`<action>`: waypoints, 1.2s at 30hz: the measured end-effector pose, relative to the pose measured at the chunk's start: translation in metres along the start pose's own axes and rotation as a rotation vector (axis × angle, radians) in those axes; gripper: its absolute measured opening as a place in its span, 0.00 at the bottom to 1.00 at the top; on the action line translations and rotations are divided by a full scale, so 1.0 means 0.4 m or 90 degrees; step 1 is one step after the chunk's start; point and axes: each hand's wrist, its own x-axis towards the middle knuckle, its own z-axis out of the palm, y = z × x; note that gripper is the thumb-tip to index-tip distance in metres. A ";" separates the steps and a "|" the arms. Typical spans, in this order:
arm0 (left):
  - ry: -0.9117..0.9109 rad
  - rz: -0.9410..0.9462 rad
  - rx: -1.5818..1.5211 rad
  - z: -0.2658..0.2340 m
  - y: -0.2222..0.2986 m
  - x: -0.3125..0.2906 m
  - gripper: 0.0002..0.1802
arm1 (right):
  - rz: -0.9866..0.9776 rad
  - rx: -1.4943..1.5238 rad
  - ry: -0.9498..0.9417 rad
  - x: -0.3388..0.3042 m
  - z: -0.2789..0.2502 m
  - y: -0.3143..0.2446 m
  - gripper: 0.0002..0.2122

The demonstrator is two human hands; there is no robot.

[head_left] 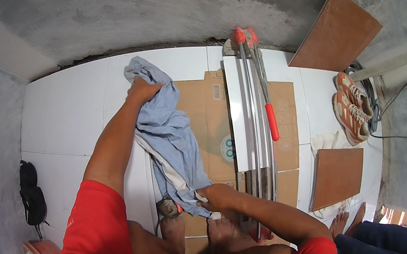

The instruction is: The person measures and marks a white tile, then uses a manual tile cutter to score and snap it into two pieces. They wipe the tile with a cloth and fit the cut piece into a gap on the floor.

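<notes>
A crumpled grey-blue cloth (170, 129) with a whitish edge stretches between my two hands over white tiles and flattened cardboard. My left hand (144, 90) is closed on its far end, fingers partly hidden in the folds. At the near end, close to my feet, my right hand (210, 196) is closed on the cloth. Just right of the cloth lies a manual tile cutter (261, 88) with metal rails and a red handle (272, 122). A white tile (237, 116) rests along the cutter. White tile pieces (142, 187) lie under the cloth's left side.
Flattened cardboard (197, 99) lies under the cutter. One brown tile (337, 34) leans on the wall; another brown tile (337, 177) lies at right, near shoes (351, 108) and a black cable (400, 139). A person's legs (382, 248) are at right, a black pouch-like item (32, 195) at left.
</notes>
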 end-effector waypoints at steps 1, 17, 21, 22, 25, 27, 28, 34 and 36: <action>0.003 0.020 0.032 0.015 0.003 -0.003 0.45 | -0.009 0.019 -0.011 -0.013 -0.008 0.001 0.24; -0.401 0.589 0.666 0.051 0.220 -0.347 0.20 | 0.316 0.551 0.755 -0.357 -0.227 0.285 0.13; -0.364 0.496 0.729 0.012 0.157 -0.315 0.23 | 0.382 0.551 0.531 -0.315 -0.118 0.354 0.16; -0.344 0.487 0.725 -0.005 0.154 -0.322 0.26 | 0.381 0.597 0.493 -0.302 -0.100 0.353 0.17; -0.267 0.585 0.587 -0.048 0.189 -0.396 0.44 | 0.372 0.616 0.477 -0.333 -0.056 0.372 0.20; -0.384 0.658 0.440 -0.031 0.215 -0.456 0.58 | 0.383 0.565 0.496 -0.357 -0.047 0.364 0.20; -0.443 0.667 0.413 -0.021 0.213 -0.502 0.60 | 0.385 0.569 0.496 -0.359 -0.044 0.353 0.20; -0.245 0.772 0.563 0.051 0.147 -0.549 0.67 | 0.390 0.605 0.496 -0.419 0.003 0.351 0.18; -0.164 0.613 0.528 0.016 0.112 -0.458 0.67 | 0.393 0.639 0.497 -0.427 0.015 0.351 0.17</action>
